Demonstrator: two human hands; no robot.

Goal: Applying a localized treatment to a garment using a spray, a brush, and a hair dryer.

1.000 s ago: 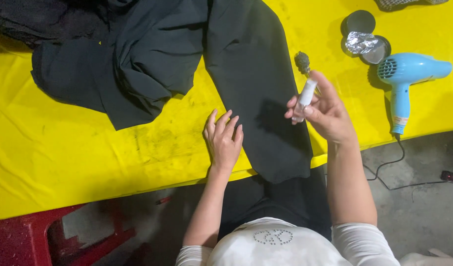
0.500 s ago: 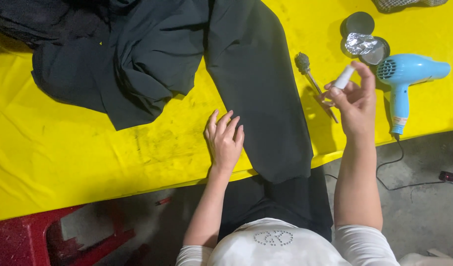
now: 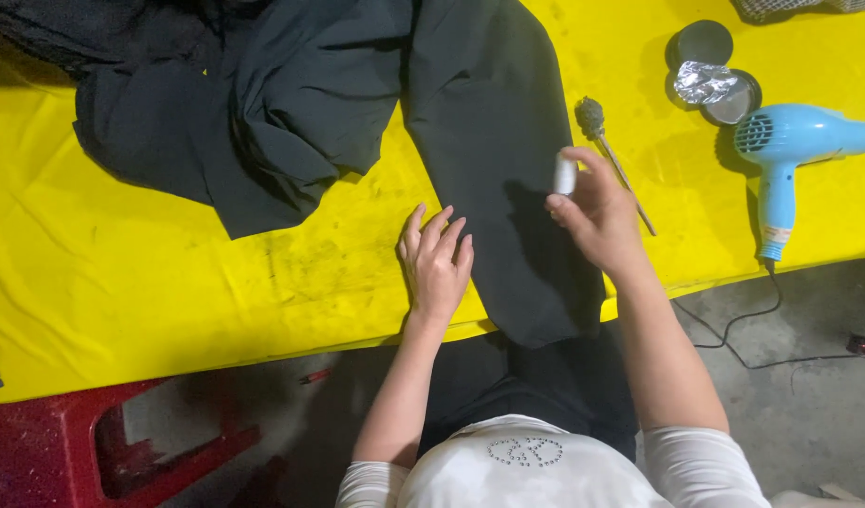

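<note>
A dark garment (image 3: 357, 113) lies spread over the yellow table cover (image 3: 150, 282), one long part hanging over the near edge. My left hand (image 3: 437, 263) rests flat, fingers apart, at that part's left border, half on the yellow cover. My right hand (image 3: 597, 212) hovers over the cloth's right border and grips a small white tube (image 3: 566, 175), upright between thumb and fingers. A thin stick with a grey tufted head (image 3: 606, 150) lies on the cover just behind this hand.
A blue hair dryer (image 3: 790, 150) lies at the right, its cord running down to the concrete floor. Behind it sit a round dark lid (image 3: 703, 42) and a dish with crumpled foil (image 3: 710, 87). A red stool (image 3: 122, 442) stands below left.
My right hand swung out to the right toward the hair dryer with the white tube, then came back left over the dark cloth. My left hand stayed put.
</note>
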